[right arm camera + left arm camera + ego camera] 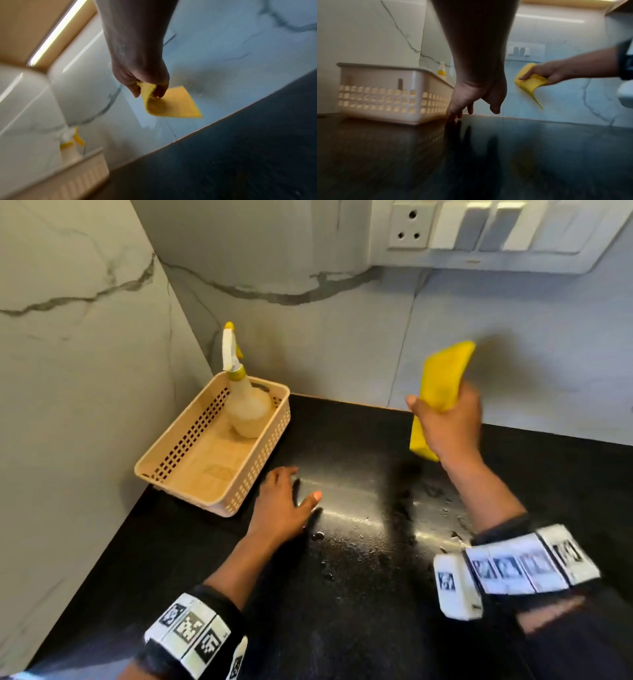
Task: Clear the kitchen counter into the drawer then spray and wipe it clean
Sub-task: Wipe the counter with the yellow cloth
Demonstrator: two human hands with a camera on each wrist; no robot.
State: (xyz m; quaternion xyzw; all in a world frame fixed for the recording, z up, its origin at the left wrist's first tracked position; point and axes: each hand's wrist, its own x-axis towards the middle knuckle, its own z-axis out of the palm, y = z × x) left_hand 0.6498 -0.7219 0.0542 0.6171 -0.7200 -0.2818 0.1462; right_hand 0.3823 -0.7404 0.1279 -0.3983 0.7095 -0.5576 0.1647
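Observation:
My right hand grips a folded yellow cloth, lifted above the black counter near the back wall. The same cloth hangs from that hand in the right wrist view, and the cloth also shows in the left wrist view. My left hand rests flat on the counter beside the basket, fingers spread and holding nothing; its fingertips touch the surface. A spray bottle with a yellow collar stands in the far end of the beige basket. Wet droplets lie on the counter between my arms.
The basket sits in the corner where the left marble wall meets the back wall. A socket and switch panel hangs on the back wall above my right hand. The counter runs on to the right.

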